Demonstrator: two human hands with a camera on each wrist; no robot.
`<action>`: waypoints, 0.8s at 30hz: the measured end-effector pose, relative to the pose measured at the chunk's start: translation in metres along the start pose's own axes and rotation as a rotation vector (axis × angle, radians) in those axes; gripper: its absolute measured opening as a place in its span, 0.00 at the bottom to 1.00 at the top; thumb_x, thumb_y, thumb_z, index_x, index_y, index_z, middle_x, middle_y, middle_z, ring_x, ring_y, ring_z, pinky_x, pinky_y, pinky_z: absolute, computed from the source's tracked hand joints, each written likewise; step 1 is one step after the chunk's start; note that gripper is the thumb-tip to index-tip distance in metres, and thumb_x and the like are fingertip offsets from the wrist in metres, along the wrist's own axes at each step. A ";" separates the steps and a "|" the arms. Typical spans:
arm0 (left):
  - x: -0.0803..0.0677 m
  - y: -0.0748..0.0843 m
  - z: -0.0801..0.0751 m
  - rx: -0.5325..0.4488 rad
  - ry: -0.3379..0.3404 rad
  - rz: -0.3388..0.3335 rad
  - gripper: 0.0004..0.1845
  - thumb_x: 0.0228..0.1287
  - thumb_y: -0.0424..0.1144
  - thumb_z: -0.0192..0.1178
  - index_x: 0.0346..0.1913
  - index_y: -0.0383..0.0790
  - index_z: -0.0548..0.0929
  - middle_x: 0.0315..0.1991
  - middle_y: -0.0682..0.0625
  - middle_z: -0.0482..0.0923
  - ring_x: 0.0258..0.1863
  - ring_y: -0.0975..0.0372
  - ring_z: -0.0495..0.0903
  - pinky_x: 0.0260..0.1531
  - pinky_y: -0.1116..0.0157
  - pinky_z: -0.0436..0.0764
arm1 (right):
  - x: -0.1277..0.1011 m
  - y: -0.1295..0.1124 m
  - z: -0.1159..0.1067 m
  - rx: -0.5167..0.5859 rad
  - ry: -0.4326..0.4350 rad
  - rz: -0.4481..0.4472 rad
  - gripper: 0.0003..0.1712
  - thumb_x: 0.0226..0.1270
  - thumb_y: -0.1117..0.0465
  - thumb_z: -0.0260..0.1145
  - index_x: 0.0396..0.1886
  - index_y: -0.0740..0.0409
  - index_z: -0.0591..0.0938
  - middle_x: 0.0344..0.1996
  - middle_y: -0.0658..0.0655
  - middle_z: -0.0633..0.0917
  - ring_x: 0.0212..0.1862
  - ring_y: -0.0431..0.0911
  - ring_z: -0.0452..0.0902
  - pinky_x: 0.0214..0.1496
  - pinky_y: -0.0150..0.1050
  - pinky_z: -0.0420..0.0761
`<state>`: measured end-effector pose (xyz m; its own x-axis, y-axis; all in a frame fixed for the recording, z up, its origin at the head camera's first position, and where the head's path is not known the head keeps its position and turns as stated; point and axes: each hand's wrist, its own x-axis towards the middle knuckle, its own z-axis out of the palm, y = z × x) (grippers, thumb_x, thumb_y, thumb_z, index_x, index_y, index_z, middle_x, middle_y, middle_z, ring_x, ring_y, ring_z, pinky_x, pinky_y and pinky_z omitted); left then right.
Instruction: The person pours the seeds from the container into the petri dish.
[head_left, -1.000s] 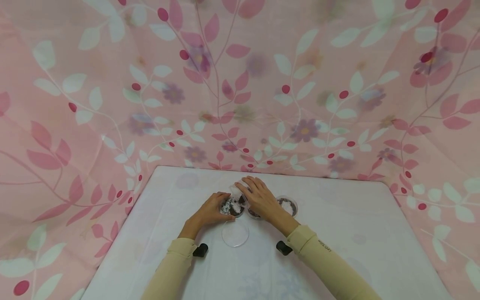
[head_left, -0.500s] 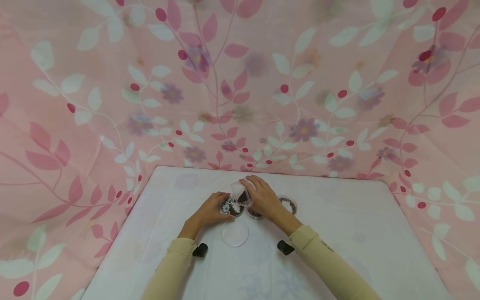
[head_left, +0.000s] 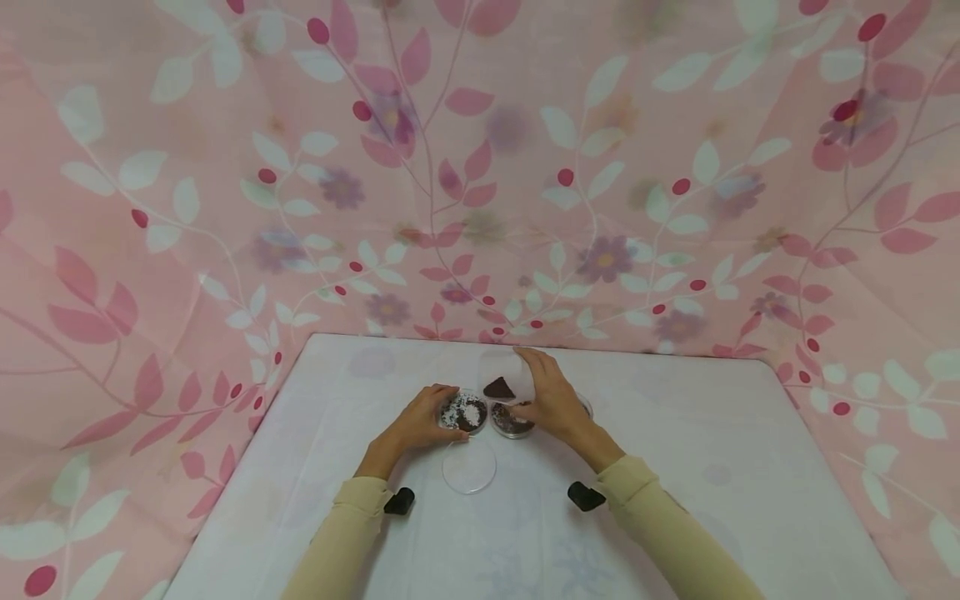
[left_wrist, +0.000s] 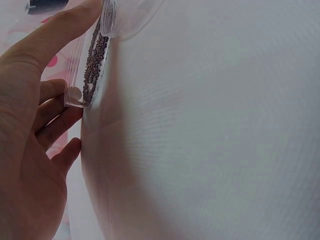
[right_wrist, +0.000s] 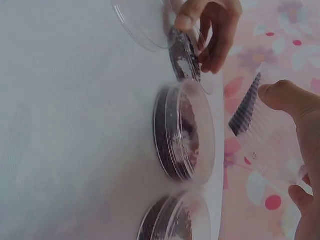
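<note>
Tilting a small clear plastic cup point(head_left: 504, 379) with a wedge of dark grains settled in its lower corner, the right hand point(head_left: 553, 398) keeps it raised just beyond the middle dish point(head_left: 513, 419); fingers and thumb curl round the cup's wall, as the right wrist view shows with the thumb point(right_wrist: 282, 97) pressed on its side. I judge the tilt lets the grains gather at one edge where they can be tipped out in a controlled way, and the cup sits above and slightly behind the middle dish so that anything falling lands inside a dish rather than on the table point(head_left: 675, 467).

To the left of the middle dish, touching or nearly touching it, stands the left dish point(head_left: 462, 412), holding a mix of dark and white grains. The left hand point(head_left: 417, 423) grips its rim with curled fingers and thumb, which probably steadies the light dish against sliding on the cloth. A loose clear lid point(head_left: 469, 466) lies flat on the table on the near side of the left dish, set aside so the dish stays uncovered. To the right of the middle dish a third dish point(right_wrist: 175, 222) with dark contents stands close by, mostly hidden behind the right hand in the head view.
</note>
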<state>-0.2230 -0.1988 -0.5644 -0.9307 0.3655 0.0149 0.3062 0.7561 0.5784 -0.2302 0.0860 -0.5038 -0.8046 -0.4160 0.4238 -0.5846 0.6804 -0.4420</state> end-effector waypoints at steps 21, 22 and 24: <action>0.001 0.006 -0.006 0.018 -0.012 0.008 0.49 0.45 0.60 0.75 0.70 0.44 0.70 0.66 0.45 0.71 0.68 0.51 0.68 0.69 0.50 0.68 | -0.038 0.054 -0.045 0.285 0.185 0.197 0.57 0.44 0.57 0.83 0.73 0.58 0.62 0.63 0.65 0.73 0.64 0.58 0.71 0.60 0.59 0.77; 0.001 0.005 -0.005 0.022 -0.013 0.006 0.49 0.45 0.61 0.75 0.70 0.45 0.70 0.66 0.46 0.71 0.68 0.51 0.68 0.69 0.50 0.68 | -0.042 0.058 -0.048 0.288 0.193 0.219 0.58 0.44 0.56 0.83 0.73 0.57 0.62 0.64 0.64 0.73 0.64 0.57 0.70 0.61 0.59 0.76; 0.001 0.004 -0.003 0.026 -0.019 0.006 0.50 0.45 0.62 0.75 0.71 0.45 0.69 0.66 0.46 0.71 0.68 0.52 0.68 0.69 0.51 0.68 | -0.050 0.064 -0.053 0.300 0.203 0.263 0.58 0.44 0.57 0.83 0.73 0.57 0.61 0.64 0.64 0.73 0.64 0.57 0.69 0.62 0.60 0.75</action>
<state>-0.2231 -0.1976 -0.5598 -0.9251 0.3797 0.0027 0.3167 0.7678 0.5569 -0.2216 0.1820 -0.5116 -0.9105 -0.1056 0.3997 -0.3917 0.5296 -0.7524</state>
